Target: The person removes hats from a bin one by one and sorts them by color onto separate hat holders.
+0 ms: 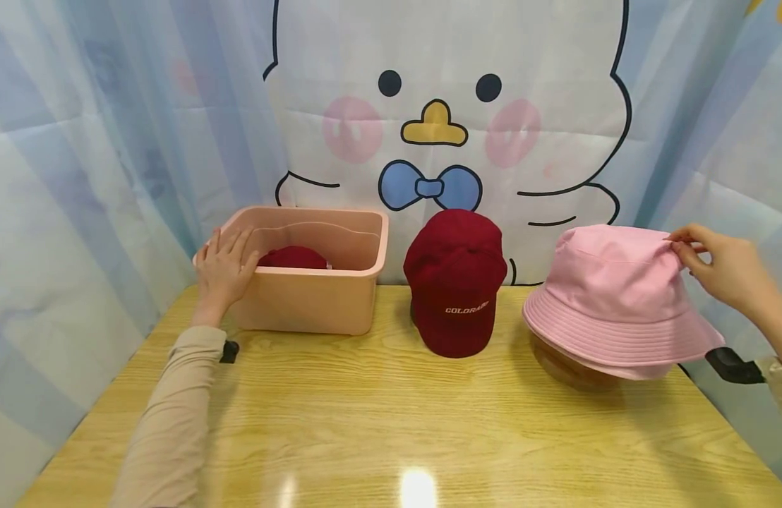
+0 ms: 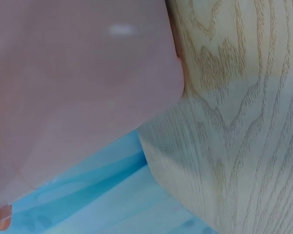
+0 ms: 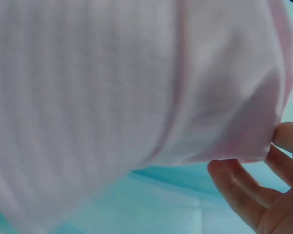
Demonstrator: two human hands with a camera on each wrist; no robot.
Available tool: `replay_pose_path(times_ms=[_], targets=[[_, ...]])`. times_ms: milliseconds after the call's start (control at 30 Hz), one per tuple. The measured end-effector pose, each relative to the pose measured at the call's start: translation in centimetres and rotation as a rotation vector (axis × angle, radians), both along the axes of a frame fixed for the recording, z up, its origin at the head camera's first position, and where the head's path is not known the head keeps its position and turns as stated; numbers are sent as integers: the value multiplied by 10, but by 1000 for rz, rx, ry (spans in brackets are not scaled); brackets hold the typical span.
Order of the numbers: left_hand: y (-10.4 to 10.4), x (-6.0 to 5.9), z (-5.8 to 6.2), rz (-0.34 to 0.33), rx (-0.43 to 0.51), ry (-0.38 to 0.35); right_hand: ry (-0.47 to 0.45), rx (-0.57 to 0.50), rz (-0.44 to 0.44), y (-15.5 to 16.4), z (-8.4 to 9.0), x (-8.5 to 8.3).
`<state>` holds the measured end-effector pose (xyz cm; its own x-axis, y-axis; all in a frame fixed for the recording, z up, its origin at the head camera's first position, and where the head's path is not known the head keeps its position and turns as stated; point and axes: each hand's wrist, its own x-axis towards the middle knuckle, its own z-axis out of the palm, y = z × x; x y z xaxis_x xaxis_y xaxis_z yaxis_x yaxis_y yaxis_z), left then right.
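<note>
At the crown's top right edge, my right hand [image 1: 728,261] pinches a pink bucket hat [image 1: 620,275]. The hat's wide brim droops over a brown rounded stand [image 1: 569,363], mostly hidden beneath it. In the right wrist view, thumb and fingers of the right hand [image 3: 268,200] meet the hat's [image 3: 88,97] crown edge. My left hand [image 1: 222,271] lies with extended fingers over the left rim of a pink plastic bin [image 1: 308,307]. Inside the bin shows the top of a dark red cap [image 1: 293,258]. The bin's wall [image 2: 78,73] fills much of the left wrist view.
A dark red baseball cap [image 1: 454,268] lettered "COLORADO" sits between bin and bucket hat, its brim facing me. All stand toward the back of a wood-grain table [image 1: 365,409]. A curtain [image 1: 556,155] with a cartoon figure hangs right behind, and more curtain flanks both sides.
</note>
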<state>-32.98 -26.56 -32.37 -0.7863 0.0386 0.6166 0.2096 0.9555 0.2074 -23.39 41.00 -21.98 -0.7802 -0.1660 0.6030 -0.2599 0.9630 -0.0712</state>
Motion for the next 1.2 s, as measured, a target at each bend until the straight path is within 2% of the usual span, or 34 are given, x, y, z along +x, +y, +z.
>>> replay_pose_path(times_ms=[200, 300, 400, 500, 600, 633, 700, 767, 900, 967, 1033, 1133, 1200], targets=[[2, 0, 0, -15, 11, -14, 28, -135, 6, 0, -16, 10], [3, 2, -1, -42, 40, 14, 71, -198, 10, -2, -21, 16], [10, 6, 0, -102, 104, 112, 86, -272, -4, -1, -26, 24], [28, 13, 0, -208, 167, 283, 81, -373, -4, 7, -36, 30], [61, 22, -2, -332, 167, 448, 63, -468, 35, 38, -60, 23], [75, 26, -3, -370, 153, 477, 51, -480, 38, 55, -73, 16], [108, 37, -5, -456, 128, 480, -15, -487, 26, 89, -98, 4], [146, 48, -8, -562, 128, 423, -98, -476, -23, 123, -124, -6], [225, 72, -16, -781, 202, 205, -208, -483, -111, 173, -168, -17], [261, 82, -19, -874, 259, 92, -243, -512, -144, 182, -182, -16], [294, 89, -23, -936, 309, -21, -264, -560, -151, 181, -190, -11], [337, 96, -28, -933, 444, -209, -311, -692, -111, 172, -193, -1], [362, 100, -31, -899, 628, -378, -353, -857, -10, 163, -189, 5]])
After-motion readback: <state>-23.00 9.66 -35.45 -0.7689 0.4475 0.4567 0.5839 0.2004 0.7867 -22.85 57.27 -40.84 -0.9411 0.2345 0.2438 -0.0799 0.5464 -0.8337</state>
